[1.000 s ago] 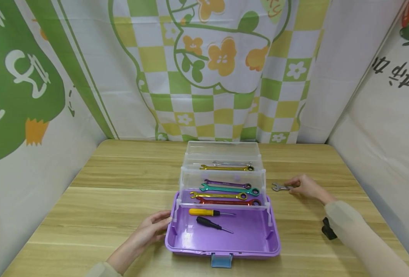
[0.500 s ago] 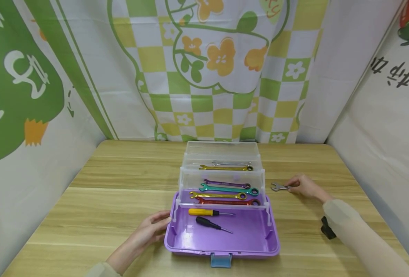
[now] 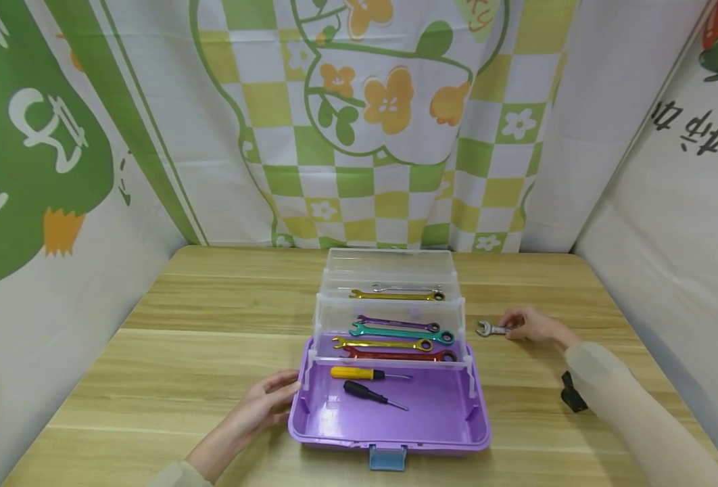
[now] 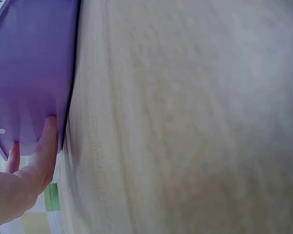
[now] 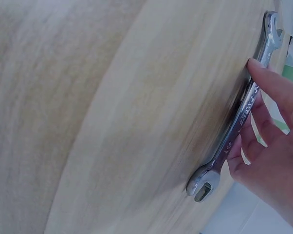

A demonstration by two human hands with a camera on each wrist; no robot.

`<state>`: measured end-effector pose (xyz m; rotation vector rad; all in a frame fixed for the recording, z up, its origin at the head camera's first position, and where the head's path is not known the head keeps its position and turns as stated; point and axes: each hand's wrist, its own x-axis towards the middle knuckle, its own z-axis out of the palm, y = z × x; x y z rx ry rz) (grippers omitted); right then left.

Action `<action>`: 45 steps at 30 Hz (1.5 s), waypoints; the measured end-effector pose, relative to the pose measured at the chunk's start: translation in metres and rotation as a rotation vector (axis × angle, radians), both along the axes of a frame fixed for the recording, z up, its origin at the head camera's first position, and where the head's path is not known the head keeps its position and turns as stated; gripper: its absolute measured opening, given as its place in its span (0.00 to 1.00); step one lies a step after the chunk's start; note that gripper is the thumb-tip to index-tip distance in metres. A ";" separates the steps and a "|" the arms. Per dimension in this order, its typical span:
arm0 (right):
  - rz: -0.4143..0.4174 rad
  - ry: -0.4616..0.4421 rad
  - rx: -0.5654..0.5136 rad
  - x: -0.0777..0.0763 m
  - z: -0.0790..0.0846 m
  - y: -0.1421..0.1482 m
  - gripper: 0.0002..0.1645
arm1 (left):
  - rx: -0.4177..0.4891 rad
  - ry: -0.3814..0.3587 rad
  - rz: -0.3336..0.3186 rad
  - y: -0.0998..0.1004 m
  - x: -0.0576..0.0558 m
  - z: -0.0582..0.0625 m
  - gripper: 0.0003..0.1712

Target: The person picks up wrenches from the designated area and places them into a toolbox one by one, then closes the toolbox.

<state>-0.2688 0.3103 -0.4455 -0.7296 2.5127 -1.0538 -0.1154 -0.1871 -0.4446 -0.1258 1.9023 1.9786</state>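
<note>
My right hand (image 3: 535,326) pinches a silver combination wrench (image 5: 241,114) between thumb and fingers, close against the tabletop to the right of the toolbox. The open-ended jaw of the wrench points left in the head view; its other end is hidden there by the hand. My left hand (image 3: 260,408) rests its extended fingers (image 4: 43,146) against the left end wall of the purple toolbox (image 3: 481,433). Inside that box lie a yellow screwdriver (image 3: 359,373) and a black screwdriver (image 3: 365,392).
Clear stepped trays (image 3: 389,260) stand raised over the toolbox's back, holding a teal wrench (image 3: 398,332), a red wrench (image 3: 389,355), a purple wrench (image 3: 395,322) and several others. A black object (image 3: 573,392) lies beside the right sleeve. Fabric walls enclose the wooden table (image 3: 201,325).
The wrench has turned slightly in my right hand, its shaft now showing a broader face. My right forearm has shifted a little. The left hand and toolbox stay in place.
</note>
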 end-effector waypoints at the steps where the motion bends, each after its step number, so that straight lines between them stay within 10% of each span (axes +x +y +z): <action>1: -0.004 -0.004 -0.004 0.000 0.000 0.000 0.13 | 0.000 0.000 -0.001 0.000 0.000 0.000 0.35; 23: -0.050 -0.041 -0.056 0.008 0.012 0.002 0.10 | -0.008 0.000 -0.011 0.000 0.000 -0.001 0.37; 45: -0.068 0.086 -0.043 -0.015 0.081 -0.020 0.08 | -0.003 -0.002 -0.011 -0.001 0.000 -0.001 0.36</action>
